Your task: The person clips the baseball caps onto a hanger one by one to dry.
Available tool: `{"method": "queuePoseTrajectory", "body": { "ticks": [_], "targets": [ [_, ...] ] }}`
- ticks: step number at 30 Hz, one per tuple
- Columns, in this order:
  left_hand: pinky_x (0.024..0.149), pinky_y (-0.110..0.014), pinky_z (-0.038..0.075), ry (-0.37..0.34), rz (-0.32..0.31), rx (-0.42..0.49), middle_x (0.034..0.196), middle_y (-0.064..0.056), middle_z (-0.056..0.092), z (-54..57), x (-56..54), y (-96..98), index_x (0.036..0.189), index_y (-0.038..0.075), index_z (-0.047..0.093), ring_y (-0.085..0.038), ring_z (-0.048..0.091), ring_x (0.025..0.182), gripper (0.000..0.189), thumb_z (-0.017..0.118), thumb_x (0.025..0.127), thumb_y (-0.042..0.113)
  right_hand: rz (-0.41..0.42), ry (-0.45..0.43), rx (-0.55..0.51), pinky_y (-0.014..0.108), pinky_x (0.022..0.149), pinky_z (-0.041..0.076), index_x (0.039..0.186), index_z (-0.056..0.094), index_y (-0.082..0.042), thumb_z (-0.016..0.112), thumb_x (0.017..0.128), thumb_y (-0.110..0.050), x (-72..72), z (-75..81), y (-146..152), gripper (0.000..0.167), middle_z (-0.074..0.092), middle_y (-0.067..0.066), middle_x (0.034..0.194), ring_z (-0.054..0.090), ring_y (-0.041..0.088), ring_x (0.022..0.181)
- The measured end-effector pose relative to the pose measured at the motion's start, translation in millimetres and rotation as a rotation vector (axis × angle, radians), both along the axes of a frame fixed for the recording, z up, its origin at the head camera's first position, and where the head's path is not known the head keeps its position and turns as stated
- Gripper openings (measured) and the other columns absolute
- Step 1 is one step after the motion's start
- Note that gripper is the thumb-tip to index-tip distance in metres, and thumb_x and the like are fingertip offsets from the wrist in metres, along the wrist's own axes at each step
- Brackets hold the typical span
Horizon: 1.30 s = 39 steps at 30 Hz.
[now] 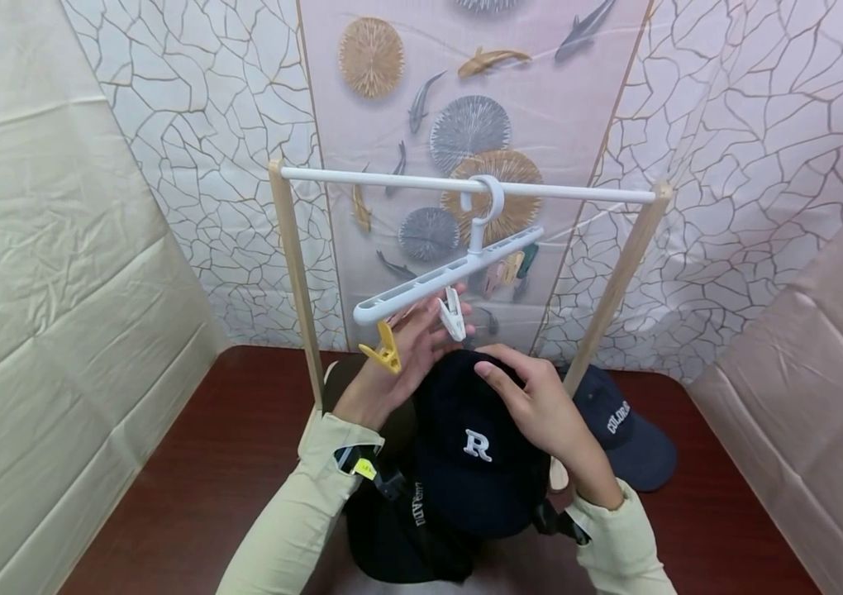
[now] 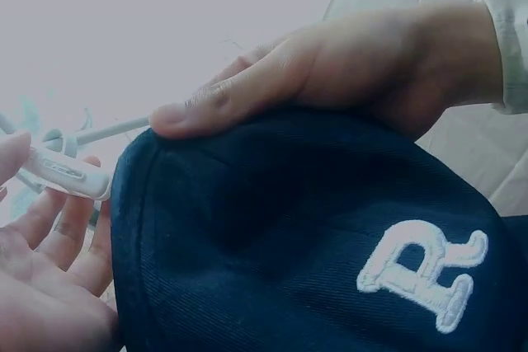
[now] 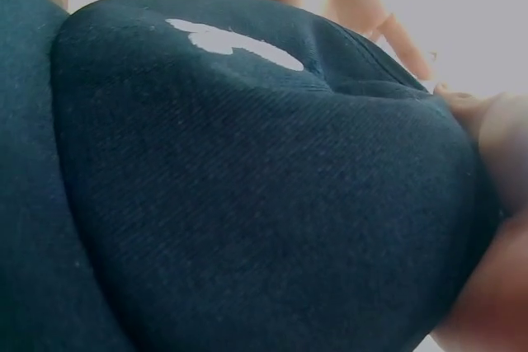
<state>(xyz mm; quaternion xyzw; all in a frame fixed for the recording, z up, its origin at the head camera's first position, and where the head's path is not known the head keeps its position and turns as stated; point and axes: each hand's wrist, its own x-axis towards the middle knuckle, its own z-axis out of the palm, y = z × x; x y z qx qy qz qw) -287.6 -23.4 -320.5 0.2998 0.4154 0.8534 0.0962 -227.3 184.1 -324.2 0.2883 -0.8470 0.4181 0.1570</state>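
In the head view my right hand [image 1: 544, 405] grips the edge of a dark navy baseball cap [image 1: 459, 463] with a white letter R, thumb on the outside. In the left wrist view the right thumb [image 2: 177, 117] presses on the cap's rim. My left hand [image 1: 410, 343], palm turned up, pinches a white clip [image 1: 452, 316] under a light grey hanger [image 1: 421, 285]. Beside the left hand, a yellow clip [image 1: 384, 349] hangs near the hanger's front end. The right wrist view is mostly filled by the cap [image 3: 264, 171]; the right hand [image 3: 495, 138] holds its edge.
The hanger hooks over a white rod [image 1: 369, 178] on a wooden frame [image 1: 295, 281]. Several coloured clips [image 1: 512, 266] hang at its far end. A navy cap [image 1: 626, 438] lies at the right; a black cap [image 1: 392, 537] is below the held one. The table [image 1: 206, 463] is dark red.
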Motion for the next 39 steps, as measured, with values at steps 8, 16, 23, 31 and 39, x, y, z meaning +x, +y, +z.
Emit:
{"method": "queuePoseTrajectory", "body": {
  "ticks": [8, 16, 23, 31, 39],
  "targets": [
    [0.096, -0.036, 0.057, 0.054, 0.029, 0.016, 0.127, -0.009, 0.066, -2.4, -2.4, 2.0, 0.149, 0.0, 0.051, -0.023, 0.074, 0.1, 0.051, 0.062, 0.108, 0.029, 0.008, 0.009, 0.045, 0.039, 0.089, 0.054, 0.131, 0.071, -0.012, 0.057, 0.11, -0.015, -5.9, 2.7, 0.7, 0.025, 0.074, 0.003, 0.121, 0.066, 0.015, 0.102],
    [0.101, -0.035, 0.054, 0.053, 0.065, -0.039, 0.12, -0.01, 0.07, -5.1, -5.0, 1.3, 0.144, 0.001, 0.056, -0.021, 0.073, 0.1, 0.069, 0.076, 0.096, 0.047, 0.003, 0.0, 0.037, 0.042, 0.087, 0.053, 0.132, 0.069, -0.011, 0.055, 0.111, -0.017, -11.6, 3.9, -3.1, 0.026, 0.073, 0.005, 0.119, 0.066, 0.019, 0.099],
    [0.101, -0.032, 0.049, 0.045, 0.128, -0.124, 0.121, -0.001, 0.072, -4.2, -5.0, 0.9, 0.146, -0.003, 0.054, -0.016, 0.067, 0.113, 0.093, 0.082, 0.083, 0.061, 0.007, -0.018, 0.014, 0.05, 0.096, 0.053, 0.133, 0.07, -0.013, 0.056, 0.111, -0.018, -18.3, 3.1, -8.0, 0.027, 0.072, 0.007, 0.131, 0.068, 0.025, 0.115],
    [0.104, -0.034, 0.047, 0.056, 0.187, -0.132, 0.121, 0.002, 0.072, -4.2, -6.3, 1.6, 0.145, -0.008, 0.054, -0.02, 0.064, 0.118, 0.096, 0.081, 0.082, 0.06, 0.041, -0.023, 0.031, 0.05, 0.099, 0.052, 0.134, 0.071, -0.015, 0.055, 0.111, -0.018, -26.3, 2.1, -12.4, 0.028, 0.072, 0.006, 0.132, 0.067, 0.024, 0.118],
    [0.097, -0.032, 0.049, 0.012, 0.236, -0.126, 0.114, 0.004, 0.074, 0.0, -9.0, 7.5, 0.143, -0.01, 0.055, -0.013, 0.066, 0.109, 0.048, 0.064, 0.107, 0.02, 0.019, -0.028, 0.048, 0.048, 0.094, 0.051, 0.132, 0.071, -0.013, 0.056, 0.111, -0.02, -28.5, 5.1, -12.5, 0.027, 0.072, 0.008, 0.128, 0.068, 0.024, 0.11]
  ]
}}
